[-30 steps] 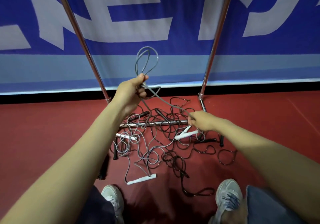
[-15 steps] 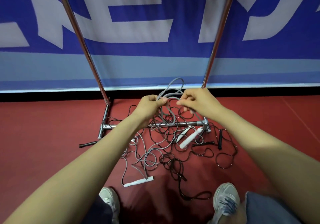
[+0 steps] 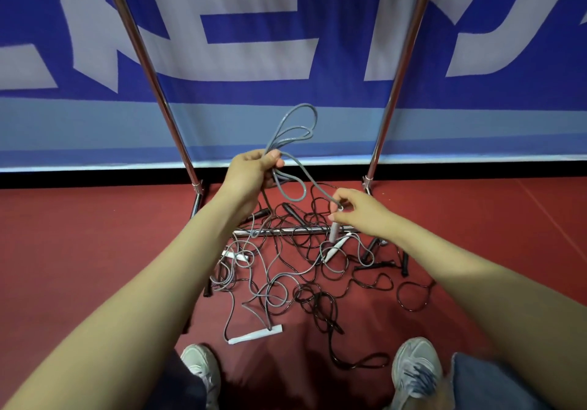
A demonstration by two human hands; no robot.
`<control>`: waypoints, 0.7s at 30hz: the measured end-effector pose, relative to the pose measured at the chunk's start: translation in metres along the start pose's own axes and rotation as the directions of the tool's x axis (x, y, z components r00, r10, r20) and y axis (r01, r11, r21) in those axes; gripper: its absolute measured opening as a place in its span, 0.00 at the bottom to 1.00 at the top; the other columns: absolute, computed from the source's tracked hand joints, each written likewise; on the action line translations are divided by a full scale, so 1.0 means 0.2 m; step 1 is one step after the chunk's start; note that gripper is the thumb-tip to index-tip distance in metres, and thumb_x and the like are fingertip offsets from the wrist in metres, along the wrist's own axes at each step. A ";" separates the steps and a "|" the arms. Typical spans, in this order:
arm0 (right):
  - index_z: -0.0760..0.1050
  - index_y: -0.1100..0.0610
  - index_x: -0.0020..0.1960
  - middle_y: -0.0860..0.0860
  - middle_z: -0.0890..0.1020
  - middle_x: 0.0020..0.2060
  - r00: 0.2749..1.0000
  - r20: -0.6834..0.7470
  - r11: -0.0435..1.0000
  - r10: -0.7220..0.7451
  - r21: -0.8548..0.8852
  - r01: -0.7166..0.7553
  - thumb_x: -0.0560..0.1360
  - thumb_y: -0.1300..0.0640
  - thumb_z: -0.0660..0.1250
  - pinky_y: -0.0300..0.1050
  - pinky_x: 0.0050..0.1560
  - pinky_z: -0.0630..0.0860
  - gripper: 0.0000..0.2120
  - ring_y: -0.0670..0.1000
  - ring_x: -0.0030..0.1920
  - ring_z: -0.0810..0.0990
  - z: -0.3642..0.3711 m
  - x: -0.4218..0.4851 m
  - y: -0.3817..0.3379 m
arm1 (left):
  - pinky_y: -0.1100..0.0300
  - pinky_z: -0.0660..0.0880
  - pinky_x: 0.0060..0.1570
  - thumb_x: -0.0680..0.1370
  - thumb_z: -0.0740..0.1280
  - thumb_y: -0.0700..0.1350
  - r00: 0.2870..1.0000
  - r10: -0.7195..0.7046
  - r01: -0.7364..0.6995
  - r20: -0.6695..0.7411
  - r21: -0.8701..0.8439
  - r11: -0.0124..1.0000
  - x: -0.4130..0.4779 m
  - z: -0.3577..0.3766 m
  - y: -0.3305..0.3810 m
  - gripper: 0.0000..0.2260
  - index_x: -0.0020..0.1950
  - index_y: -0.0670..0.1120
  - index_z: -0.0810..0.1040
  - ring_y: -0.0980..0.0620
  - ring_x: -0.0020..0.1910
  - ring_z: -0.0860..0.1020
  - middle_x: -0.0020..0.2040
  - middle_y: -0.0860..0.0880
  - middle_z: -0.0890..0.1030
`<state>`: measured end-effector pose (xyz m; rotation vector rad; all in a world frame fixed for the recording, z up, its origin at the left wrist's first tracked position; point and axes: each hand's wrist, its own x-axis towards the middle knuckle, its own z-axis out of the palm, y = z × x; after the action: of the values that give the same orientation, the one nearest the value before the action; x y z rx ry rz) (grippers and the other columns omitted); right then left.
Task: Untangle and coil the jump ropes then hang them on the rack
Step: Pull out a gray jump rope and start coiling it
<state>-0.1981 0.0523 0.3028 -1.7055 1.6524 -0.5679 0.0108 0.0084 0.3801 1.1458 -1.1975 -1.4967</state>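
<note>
**Grey rope held between both hands, rest piled on floor**

Left hand (image 3: 251, 174) fisted around coiled loops of grey rope (image 3: 293, 130), loops sticking up above it. Right hand (image 3: 359, 211) lower and apart, pinching the same rope at its handle (image 3: 334, 231), which hangs below the fingers. Rope runs taut between the hands. Remaining tangle (image 3: 286, 279) of grey and black ropes lies on red floor (image 3: 79, 250) across the rack (image 3: 286, 231) base bar, under both hands

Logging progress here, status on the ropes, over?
Left hand grips grey coil. Right hand pinches same rope's handle end. Pile on floor tangled; nothing visibly on rack.
</note>
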 end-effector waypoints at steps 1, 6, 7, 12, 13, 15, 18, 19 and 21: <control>0.71 0.51 0.39 0.52 0.77 0.45 1.000 -0.024 1.000 0.008 0.015 -0.008 0.74 0.64 0.69 0.43 0.48 0.74 0.12 0.54 0.46 0.78 -0.01 0.00 0.00 | 0.68 0.67 0.26 0.82 0.60 0.37 1.000 -0.003 0.003 -0.005 -0.009 1.000 0.00 -0.01 0.00 0.08 0.43 0.41 0.74 0.61 0.21 0.71 0.27 0.54 0.76; 0.66 0.56 0.49 0.48 0.73 0.38 0.995 -0.101 0.996 0.020 -0.087 -0.029 0.80 0.57 0.60 0.38 0.34 0.67 0.03 0.49 0.37 0.72 -0.04 -0.01 0.05 | 0.64 0.62 0.32 0.81 0.61 0.38 1.000 0.005 -0.005 0.015 -0.025 1.000 0.01 -0.05 -0.01 0.08 0.42 0.41 0.75 0.58 0.25 0.67 0.31 0.52 0.76; 0.65 0.57 0.51 0.49 0.75 0.38 0.995 -0.096 0.996 0.043 -0.078 -0.051 0.81 0.53 0.58 0.40 0.36 0.69 0.07 0.51 0.38 0.75 -0.04 -0.02 0.06 | 0.64 0.62 0.33 0.81 0.61 0.38 1.000 0.015 -0.015 0.020 -0.033 0.999 0.01 -0.06 0.00 0.09 0.42 0.42 0.75 0.58 0.27 0.66 0.32 0.52 0.76; 0.67 0.56 0.50 0.52 0.81 0.40 0.968 -0.166 0.979 0.190 0.105 -0.174 0.81 0.39 0.53 0.49 0.49 0.74 0.20 0.52 0.43 0.82 -0.05 -0.03 0.06 | 0.64 0.61 0.33 0.81 0.62 0.39 0.999 0.041 -0.041 -0.010 -0.026 0.999 0.01 -0.10 0.00 0.07 0.43 0.42 0.76 0.57 0.29 0.65 0.32 0.53 0.77; 0.66 0.56 0.49 0.53 0.81 0.38 0.960 -0.197 0.976 0.200 0.128 -0.177 0.81 0.38 0.51 0.48 0.48 0.73 0.20 0.52 0.41 0.82 -0.05 -0.03 0.05 | 0.64 0.61 0.33 0.81 0.62 0.39 0.999 0.039 -0.039 -0.019 -0.031 0.999 0.01 -0.10 0.00 0.07 0.43 0.43 0.76 0.57 0.29 0.65 0.32 0.54 0.77; 0.66 0.56 0.50 0.53 0.78 0.37 0.941 -0.245 0.968 0.233 0.152 -0.200 0.81 0.38 0.49 0.48 0.44 0.72 0.21 0.54 0.38 0.79 -0.07 -0.03 0.03 | 0.64 0.61 0.33 0.81 0.63 0.40 0.999 0.020 -0.021 -0.044 -0.015 1.000 0.02 -0.11 -0.01 0.07 0.43 0.44 0.76 0.58 0.27 0.65 0.32 0.54 0.78; 0.68 0.55 0.51 0.52 0.76 0.41 0.934 -0.234 0.962 0.268 0.124 -0.245 0.81 0.39 0.49 0.47 0.42 0.68 0.21 0.51 0.39 0.72 -0.09 -0.02 -0.01 | 0.65 0.66 0.31 0.81 0.63 0.40 0.996 -0.023 0.023 -0.092 0.004 1.000 0.02 -0.11 -0.02 0.08 0.42 0.44 0.76 0.60 0.24 0.69 0.34 0.53 0.78; 0.68 0.56 0.53 0.52 0.75 0.42 0.943 -0.213 0.966 0.255 0.105 -0.238 0.82 0.43 0.51 0.46 0.40 0.67 0.17 0.51 0.38 0.71 -0.10 -0.01 -0.02 | 0.65 0.67 0.31 0.81 0.63 0.40 0.993 -0.027 0.031 -0.115 0.034 0.999 0.02 -0.11 -0.03 0.08 0.43 0.43 0.76 0.61 0.24 0.71 0.35 0.52 0.78; 0.68 0.56 0.56 0.54 0.75 0.44 0.965 -0.177 0.979 0.192 0.101 -0.176 0.82 0.55 0.55 0.46 0.37 0.71 0.07 0.50 0.35 0.73 -0.11 -0.01 -0.05 | 0.63 0.67 0.34 0.80 0.65 0.42 0.988 0.025 0.023 -0.155 0.299 0.954 0.03 -0.12 -0.06 0.05 0.48 0.42 0.78 0.59 0.29 0.75 0.41 0.48 0.80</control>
<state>-0.2069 0.0500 0.3245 -1.4549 1.8674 -0.7143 0.0329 0.0003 0.3638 1.4366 -1.3448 -1.2239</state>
